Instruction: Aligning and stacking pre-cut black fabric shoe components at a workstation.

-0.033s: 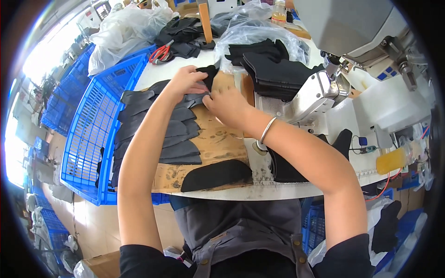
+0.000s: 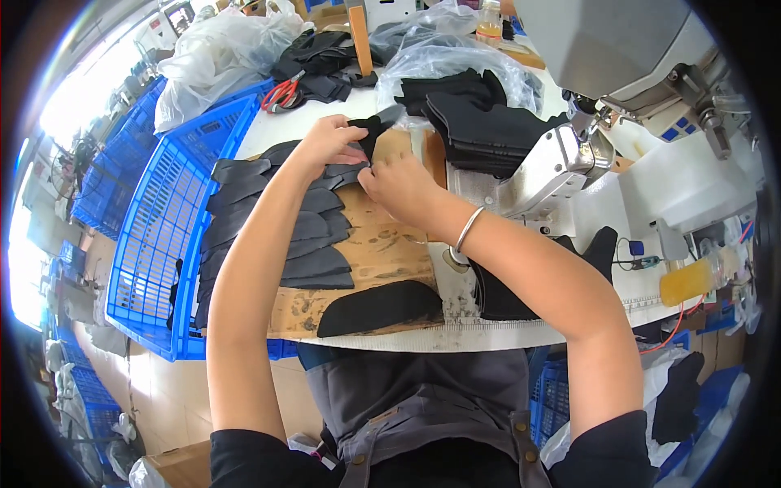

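Above the far part of a worn wooden board [image 2: 390,252], my left hand [image 2: 329,145] grips a small black fabric piece [image 2: 372,134], thumb on top. A grey flap sticks out from the piece toward the far right. My right hand [image 2: 399,185] is closed just below, its fingertips pinched at the piece's lower end; what they hold is hidden. Overlapping dark grey cut pieces [image 2: 313,226] lie in rows on the board's left, partly under my left forearm. One rounded black piece [image 2: 381,309] lies along the near edge.
A blue plastic crate [image 2: 167,236] flanks the table on the left. Red-handled scissors [image 2: 283,96] lie at the back. A stack of black pieces [image 2: 488,134] sits beside the sewing machine [image 2: 561,163] on the right. More black pieces [image 2: 504,293] lie under my right forearm.
The grey flap on the held piece now reaches farther out to the right. Both hands stay almost where they were.
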Available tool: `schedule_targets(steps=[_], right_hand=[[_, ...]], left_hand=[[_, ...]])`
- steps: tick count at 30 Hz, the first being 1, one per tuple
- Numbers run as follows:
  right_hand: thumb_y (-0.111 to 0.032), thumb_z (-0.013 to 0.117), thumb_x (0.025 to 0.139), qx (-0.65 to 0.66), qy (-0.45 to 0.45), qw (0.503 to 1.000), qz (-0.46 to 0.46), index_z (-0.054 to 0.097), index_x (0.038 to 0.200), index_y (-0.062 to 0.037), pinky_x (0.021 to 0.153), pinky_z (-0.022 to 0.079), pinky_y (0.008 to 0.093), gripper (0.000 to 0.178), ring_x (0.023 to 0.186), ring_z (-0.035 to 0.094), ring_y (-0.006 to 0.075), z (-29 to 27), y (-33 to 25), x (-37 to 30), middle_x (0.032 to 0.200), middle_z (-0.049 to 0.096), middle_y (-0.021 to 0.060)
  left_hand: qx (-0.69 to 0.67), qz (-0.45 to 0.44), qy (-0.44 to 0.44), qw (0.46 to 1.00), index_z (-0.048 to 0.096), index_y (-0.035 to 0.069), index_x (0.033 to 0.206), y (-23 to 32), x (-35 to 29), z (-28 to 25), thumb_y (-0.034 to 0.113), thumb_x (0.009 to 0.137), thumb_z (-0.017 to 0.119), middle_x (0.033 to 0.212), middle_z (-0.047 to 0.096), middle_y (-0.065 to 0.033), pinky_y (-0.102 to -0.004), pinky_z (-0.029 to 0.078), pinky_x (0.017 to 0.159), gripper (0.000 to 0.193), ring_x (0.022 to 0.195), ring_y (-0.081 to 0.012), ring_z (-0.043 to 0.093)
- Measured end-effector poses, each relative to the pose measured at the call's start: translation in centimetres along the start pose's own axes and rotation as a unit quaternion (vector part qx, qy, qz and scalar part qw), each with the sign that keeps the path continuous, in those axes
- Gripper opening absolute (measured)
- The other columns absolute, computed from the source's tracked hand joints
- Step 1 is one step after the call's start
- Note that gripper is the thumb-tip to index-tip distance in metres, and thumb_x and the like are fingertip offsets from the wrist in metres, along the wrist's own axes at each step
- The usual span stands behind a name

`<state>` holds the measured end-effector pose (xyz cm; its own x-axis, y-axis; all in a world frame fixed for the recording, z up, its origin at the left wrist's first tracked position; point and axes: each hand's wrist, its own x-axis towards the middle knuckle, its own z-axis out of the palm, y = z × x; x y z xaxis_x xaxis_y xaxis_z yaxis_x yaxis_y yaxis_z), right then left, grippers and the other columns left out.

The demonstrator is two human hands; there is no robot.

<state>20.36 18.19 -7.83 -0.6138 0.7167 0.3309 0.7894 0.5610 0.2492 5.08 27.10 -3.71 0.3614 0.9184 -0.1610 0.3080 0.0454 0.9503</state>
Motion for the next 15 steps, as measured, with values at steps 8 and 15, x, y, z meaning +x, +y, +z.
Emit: schedule_targets(steps=[8, 15], right_hand=[[-0.017, 0.064, 0.075, -0.025, 0.114, 0.993, -0.030, 0.057, 0.082, -0.0078, 0.064, 0.048, 0.0350, 0.014, 0.073, 0.063, 0.0234, 1.1, 0.6, -0.7, 0.072, 0.060, 0.0051], [-0.022, 0.066, 0.077, 0.021, -0.045, 0.999, 0.019, 0.057, 0.086, -0.0068, 0.063, 0.049, 0.0382, 0.020, 0.079, 0.062, 0.0241, 1.1, 0.2, 0.1, 0.081, 0.060, 0.0066]], left_hand=[[-0.052, -0.011, 0.074, 0.996, 0.056, -0.003, 0.097, -0.4, 0.3, -1.6, 0.015, 0.085, 0.062, 0.090, 0.062, -0.0138, -0.0322, 0.058, 0.064, 0.022, 0.073, -0.0258, 0.069], [-0.148, 0.017, 0.157, 0.976, 0.057, -0.003, 0.102, -1.6, 0.2, -6.4, 0.015, 0.088, 0.055, 0.094, 0.063, -0.0149, -0.0305, 0.060, 0.063, 0.023, 0.075, -0.0259, 0.069]])
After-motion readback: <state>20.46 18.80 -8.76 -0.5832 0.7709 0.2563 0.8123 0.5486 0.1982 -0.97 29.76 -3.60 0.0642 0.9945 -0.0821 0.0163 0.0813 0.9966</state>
